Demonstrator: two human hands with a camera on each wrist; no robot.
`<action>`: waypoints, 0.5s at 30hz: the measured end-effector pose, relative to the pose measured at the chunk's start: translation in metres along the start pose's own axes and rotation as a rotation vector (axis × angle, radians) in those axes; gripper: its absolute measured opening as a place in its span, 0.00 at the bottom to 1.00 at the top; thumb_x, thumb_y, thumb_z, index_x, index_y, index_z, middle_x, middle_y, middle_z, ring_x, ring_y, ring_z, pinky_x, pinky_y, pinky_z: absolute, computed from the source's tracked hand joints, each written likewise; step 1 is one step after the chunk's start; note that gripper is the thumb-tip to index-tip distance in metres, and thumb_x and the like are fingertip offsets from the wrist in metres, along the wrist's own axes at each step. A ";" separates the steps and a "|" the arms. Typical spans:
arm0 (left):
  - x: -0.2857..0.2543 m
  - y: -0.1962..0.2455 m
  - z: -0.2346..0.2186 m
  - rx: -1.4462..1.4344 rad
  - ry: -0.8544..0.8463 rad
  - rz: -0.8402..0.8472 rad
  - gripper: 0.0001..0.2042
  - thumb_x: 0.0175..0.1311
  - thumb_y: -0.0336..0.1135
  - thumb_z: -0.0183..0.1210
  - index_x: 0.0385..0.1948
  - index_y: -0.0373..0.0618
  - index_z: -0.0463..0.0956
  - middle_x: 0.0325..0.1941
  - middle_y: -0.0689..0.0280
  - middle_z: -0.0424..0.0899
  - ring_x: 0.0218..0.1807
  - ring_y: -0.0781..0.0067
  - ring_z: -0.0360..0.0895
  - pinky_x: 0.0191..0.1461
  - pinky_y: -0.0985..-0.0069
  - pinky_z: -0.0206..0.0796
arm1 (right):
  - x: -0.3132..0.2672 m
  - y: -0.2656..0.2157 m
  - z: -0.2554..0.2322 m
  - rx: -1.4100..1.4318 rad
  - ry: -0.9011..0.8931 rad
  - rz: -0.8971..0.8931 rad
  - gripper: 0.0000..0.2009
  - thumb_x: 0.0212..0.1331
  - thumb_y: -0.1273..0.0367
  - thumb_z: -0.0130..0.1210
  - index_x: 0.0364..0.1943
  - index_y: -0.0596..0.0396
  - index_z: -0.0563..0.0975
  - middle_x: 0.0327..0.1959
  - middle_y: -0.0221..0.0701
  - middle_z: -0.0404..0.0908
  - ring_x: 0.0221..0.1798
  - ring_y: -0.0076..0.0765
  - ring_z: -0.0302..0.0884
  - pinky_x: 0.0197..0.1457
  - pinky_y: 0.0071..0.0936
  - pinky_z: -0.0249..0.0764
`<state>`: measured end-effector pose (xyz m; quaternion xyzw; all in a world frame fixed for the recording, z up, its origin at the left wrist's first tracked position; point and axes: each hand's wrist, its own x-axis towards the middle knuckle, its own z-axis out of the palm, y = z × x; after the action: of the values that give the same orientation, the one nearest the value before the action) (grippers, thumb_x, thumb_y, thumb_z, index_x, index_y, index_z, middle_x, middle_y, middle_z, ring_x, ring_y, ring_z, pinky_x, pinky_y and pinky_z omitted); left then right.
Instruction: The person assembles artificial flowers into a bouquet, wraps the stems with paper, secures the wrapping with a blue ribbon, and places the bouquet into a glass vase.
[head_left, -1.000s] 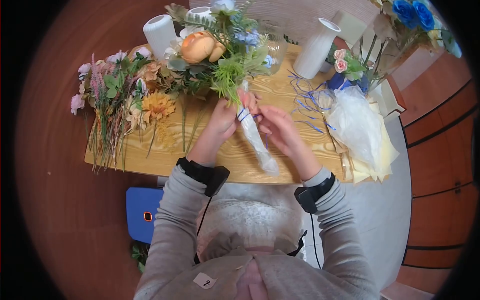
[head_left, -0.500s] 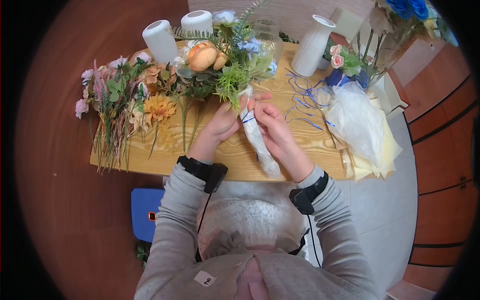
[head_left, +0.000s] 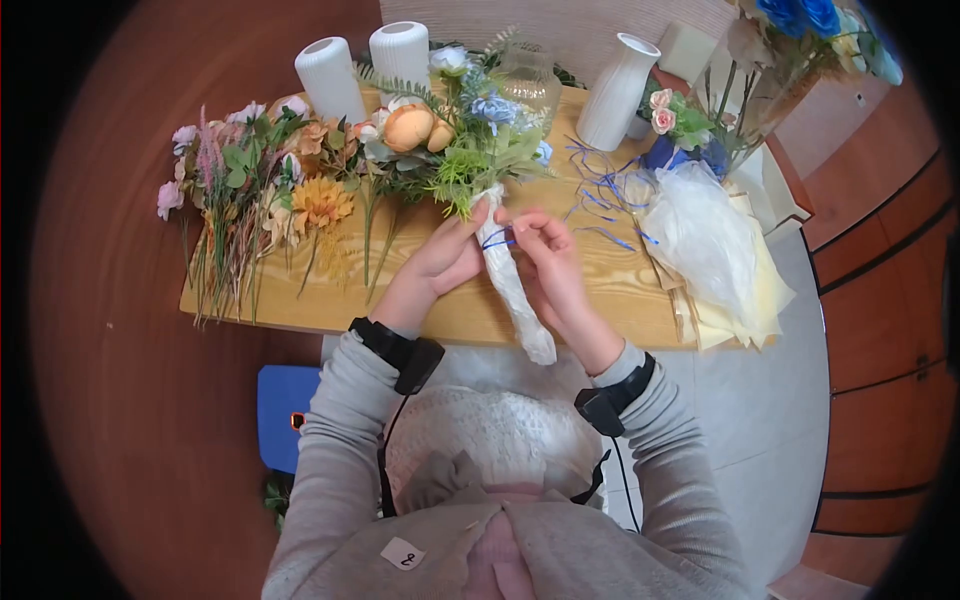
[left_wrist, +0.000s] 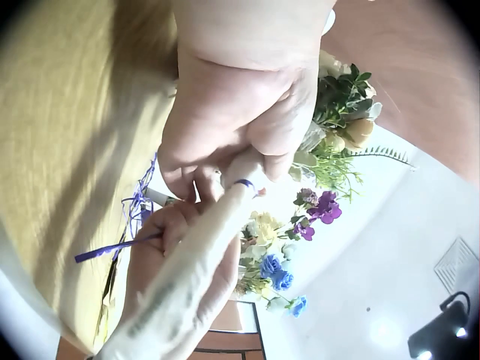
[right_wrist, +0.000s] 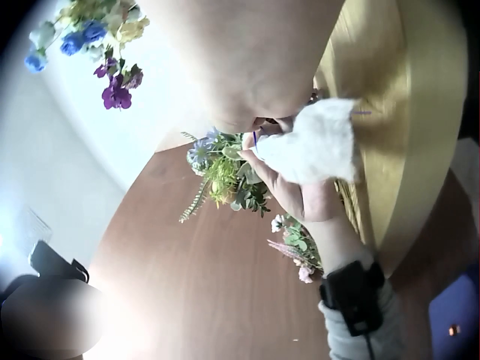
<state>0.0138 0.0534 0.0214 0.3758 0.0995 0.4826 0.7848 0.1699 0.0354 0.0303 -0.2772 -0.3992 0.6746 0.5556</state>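
The left hand point(head_left: 447, 254) grips the upper part of a white-wrapped stem bundle point(head_left: 512, 290), just below the bouquet's green leaves point(head_left: 466, 172). A blue ribbon point(head_left: 497, 239) circles the wrap, and the right hand point(head_left: 551, 265) pinches it at the wrap's right side. In the left wrist view a ribbon end point(left_wrist: 112, 249) sticks out from the right hand point(left_wrist: 172, 247), behind the wrap point(left_wrist: 187, 277). The right wrist view shows the wrap's wide lower end point(right_wrist: 322, 142) in front of the left hand point(right_wrist: 289, 193); the right fingertips are mostly hidden there.
Loose artificial flowers point(head_left: 322, 203) lie on the table's left. White vases point(head_left: 330, 80) and a glass vase point(head_left: 527, 85) stand at the back, another white vase point(head_left: 617, 95) right of them. Curled blue ribbons point(head_left: 608, 190) and clear plastic over paper point(head_left: 705, 225) lie at the right.
The right hand first drew back from the ribbon's right side toward the wrap, then rose slightly with its fingers pinching the ribbon. The left hand keeps its grip. The bouquet sits slightly lower in view.
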 end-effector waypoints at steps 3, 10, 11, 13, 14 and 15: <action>-0.021 -0.013 -0.018 -0.031 0.144 0.001 0.19 0.67 0.49 0.49 0.50 0.44 0.64 0.61 0.54 0.68 0.58 0.65 0.70 0.65 0.60 0.60 | -0.013 0.008 0.003 -0.285 0.004 -0.202 0.04 0.60 0.73 0.55 0.36 0.57 0.76 0.28 0.23 0.76 0.29 0.13 0.69 0.31 0.13 0.66; -0.066 -0.027 0.013 0.121 0.408 -0.052 0.16 0.70 0.44 0.46 0.48 0.40 0.67 0.50 0.58 0.74 0.53 0.67 0.73 0.59 0.66 0.66 | -0.021 0.014 -0.002 -0.644 -0.174 -0.243 0.05 0.59 0.71 0.57 0.34 0.59 0.76 0.26 0.23 0.73 0.30 0.16 0.66 0.32 0.16 0.64; -0.071 -0.030 0.015 0.241 0.497 -0.013 0.15 0.70 0.42 0.48 0.47 0.40 0.67 0.48 0.59 0.75 0.50 0.70 0.75 0.55 0.70 0.70 | -0.019 0.015 -0.003 -0.646 -0.177 -0.238 0.05 0.59 0.71 0.57 0.34 0.59 0.76 0.26 0.23 0.73 0.30 0.16 0.66 0.32 0.16 0.64; -0.085 -0.047 0.013 0.492 0.587 0.048 0.13 0.67 0.39 0.51 0.45 0.40 0.68 0.46 0.61 0.75 0.45 0.74 0.76 0.48 0.76 0.70 | -0.018 0.020 -0.004 -0.687 -0.176 -0.245 0.05 0.59 0.71 0.57 0.34 0.59 0.76 0.26 0.25 0.72 0.30 0.18 0.66 0.32 0.17 0.64; -0.090 -0.054 0.012 0.751 0.668 0.105 0.11 0.65 0.36 0.55 0.43 0.41 0.69 0.43 0.63 0.76 0.40 0.77 0.77 0.42 0.81 0.71 | -0.019 0.020 -0.003 -0.690 -0.181 -0.241 0.05 0.59 0.71 0.57 0.34 0.59 0.76 0.26 0.25 0.72 0.30 0.18 0.66 0.32 0.17 0.64; -0.092 -0.053 0.017 0.746 0.673 0.107 0.11 0.65 0.36 0.55 0.43 0.41 0.69 0.43 0.63 0.76 0.40 0.77 0.77 0.42 0.81 0.71 | -0.020 0.018 0.002 -0.701 -0.178 -0.266 0.05 0.59 0.71 0.57 0.33 0.59 0.76 0.26 0.25 0.72 0.29 0.18 0.66 0.32 0.18 0.64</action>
<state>0.0114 -0.0447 -0.0216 0.4588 0.4931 0.5483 0.4957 0.1637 0.0140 0.0147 -0.3366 -0.6846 0.4407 0.4730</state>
